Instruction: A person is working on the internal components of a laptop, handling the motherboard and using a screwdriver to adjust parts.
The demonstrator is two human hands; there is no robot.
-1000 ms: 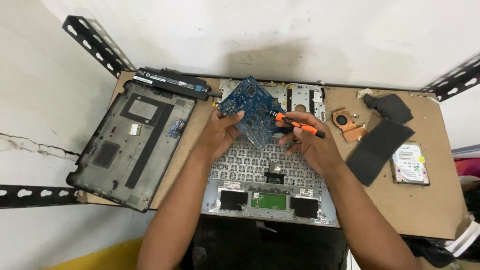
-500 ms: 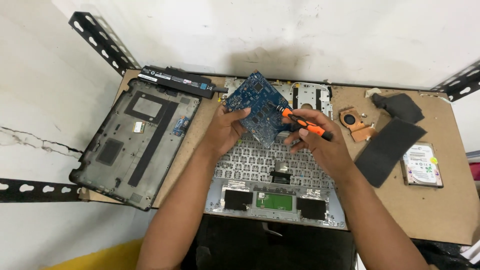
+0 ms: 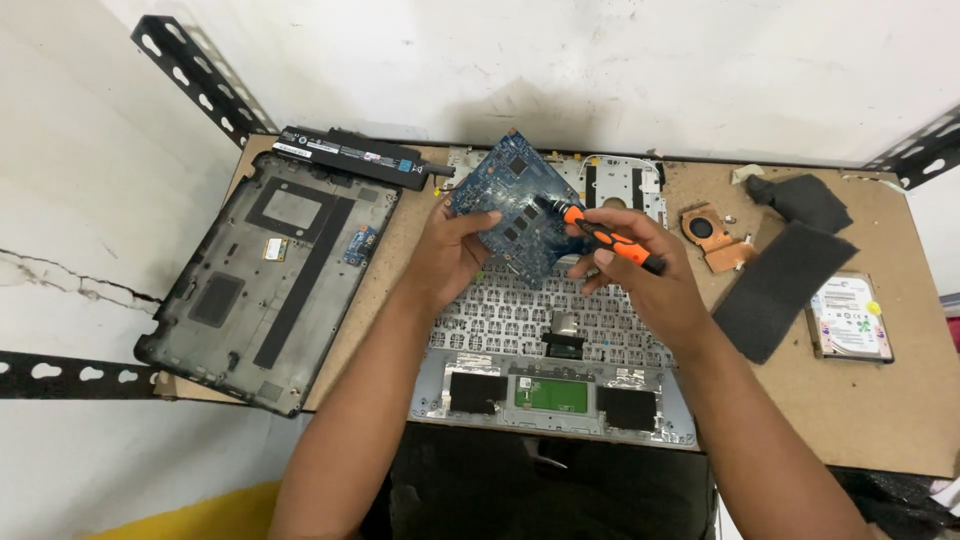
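Observation:
A blue laptop circuit board [image 3: 515, 195] is lifted and tilted above the open laptop chassis [image 3: 555, 345]. My left hand [image 3: 452, 255] grips the board by its lower left edge. My right hand [image 3: 640, 275] holds an orange-and-black screwdriver [image 3: 605, 235], its tip resting against the board's right side. The chassis shows the silver back of the keyboard and a green touchpad board near its front edge.
A dark laptop bottom cover [image 3: 270, 270] lies at the left with a long black battery [image 3: 355, 155] behind it. On the brown table [image 3: 850, 410] at the right lie a copper cooling fan [image 3: 712, 236], two dark pads [image 3: 780, 290] and a hard drive [image 3: 850, 318].
The board stays raised in my left hand while the screwdriver in my right hand has shifted slightly against it. The view itself has drifted a little.

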